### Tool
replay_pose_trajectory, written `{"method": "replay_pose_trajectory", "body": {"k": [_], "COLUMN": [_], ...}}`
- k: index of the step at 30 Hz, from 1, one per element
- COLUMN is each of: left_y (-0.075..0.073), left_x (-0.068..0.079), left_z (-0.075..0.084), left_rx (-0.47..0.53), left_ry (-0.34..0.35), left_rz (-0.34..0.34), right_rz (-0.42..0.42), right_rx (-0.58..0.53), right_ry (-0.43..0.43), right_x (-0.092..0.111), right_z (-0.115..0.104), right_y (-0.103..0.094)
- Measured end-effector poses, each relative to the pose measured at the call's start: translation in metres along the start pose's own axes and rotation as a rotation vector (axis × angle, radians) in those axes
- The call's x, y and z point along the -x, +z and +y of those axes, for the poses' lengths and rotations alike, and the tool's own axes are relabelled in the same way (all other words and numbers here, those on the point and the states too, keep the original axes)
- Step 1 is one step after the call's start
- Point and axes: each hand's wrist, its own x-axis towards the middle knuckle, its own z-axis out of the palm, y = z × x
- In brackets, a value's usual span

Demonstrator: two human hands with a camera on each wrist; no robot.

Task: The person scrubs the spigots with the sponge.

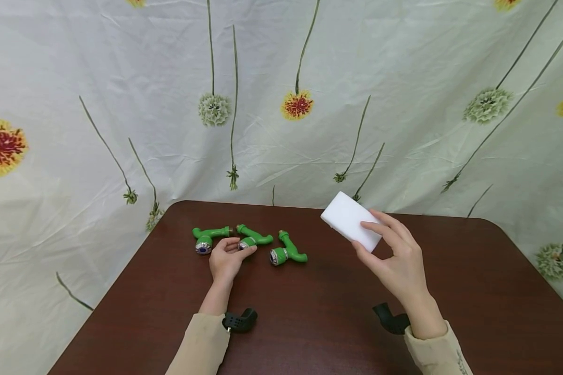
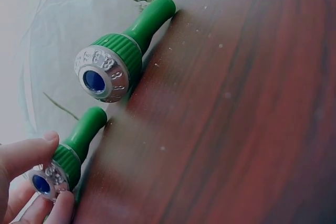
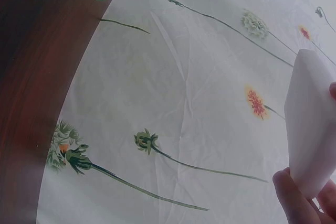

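At seven o'clock are green taps (image 1: 261,239) with silver-and-blue knobs (image 2: 93,80), at four a white block (image 1: 349,216), at six a red-brown table (image 1: 319,312), at twelve red, yellow and green flowers (image 1: 297,105) on whitish cloth (image 1: 262,62).

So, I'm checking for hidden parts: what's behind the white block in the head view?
The table and flowered cloth show beyond the white block; whatever it directly covers cannot be seen.

Head view overlooks table (image 1: 319,323); wrist views seem lower.
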Motion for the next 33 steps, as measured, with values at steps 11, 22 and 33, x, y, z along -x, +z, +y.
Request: {"method": "replay_pose_trajectory", "body": {"k": [11, 22, 33], "left_y": [0.004, 0.017, 0.023], "left_x": [0.006, 0.016, 0.021], "left_z": [0.007, 0.01, 0.008], "left_rx": [0.035, 0.018, -0.083], "left_ry": [0.299, 0.35, 0.293], "left_rz": [0.183, -0.083, -0.282], "right_rz": [0.0, -0.001, -0.002], "right_rx": [0.002, -0.003, 0.005], "right_ry": [0.004, 0.001, 0.013], "right_x": [0.0, 0.0, 0.002], "right_z": [0.0, 0.0, 0.0], "right_y": [0.0, 0.0, 0.001]}}
